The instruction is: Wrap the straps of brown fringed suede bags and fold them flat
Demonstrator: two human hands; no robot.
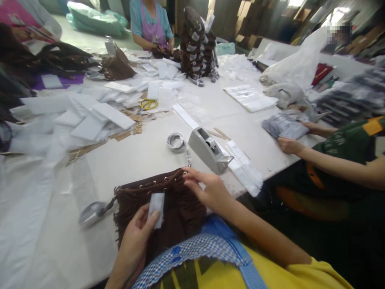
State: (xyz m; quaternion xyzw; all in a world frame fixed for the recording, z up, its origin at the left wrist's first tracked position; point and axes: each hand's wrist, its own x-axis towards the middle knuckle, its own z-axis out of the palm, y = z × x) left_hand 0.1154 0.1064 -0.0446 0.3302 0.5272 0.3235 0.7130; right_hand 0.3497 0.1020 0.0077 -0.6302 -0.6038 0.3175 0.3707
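Observation:
A dark brown fringed bag (pixel 180 208) with metal eyelets and a cord along its top lies at the table's near edge, in front of my body. My left hand (pixel 138 228) pinches a small whitish packet (pixel 157 202) between thumb and fingers, over the bag's front. At the bag's upper right corner, my right hand (pixel 210 188) grips the top edge by the eyelets with thumb and fingertips. Wrapped coils stick out from both sides of the bag: a left coil (pixel 92 212) and a right coil (pixel 176 142).
A grey tape dispenser (pixel 207 150) stands just beyond my right hand, beside white strips (pixel 245 168). White padding sheets (pixel 90 120) and yellow-handled scissors (pixel 148 104) lie to the left. Stacked brown bags (pixel 198 48) stand at the back. A co-worker's hands (pixel 290 145) hold a grey wrapped packet (pixel 284 125) on the right.

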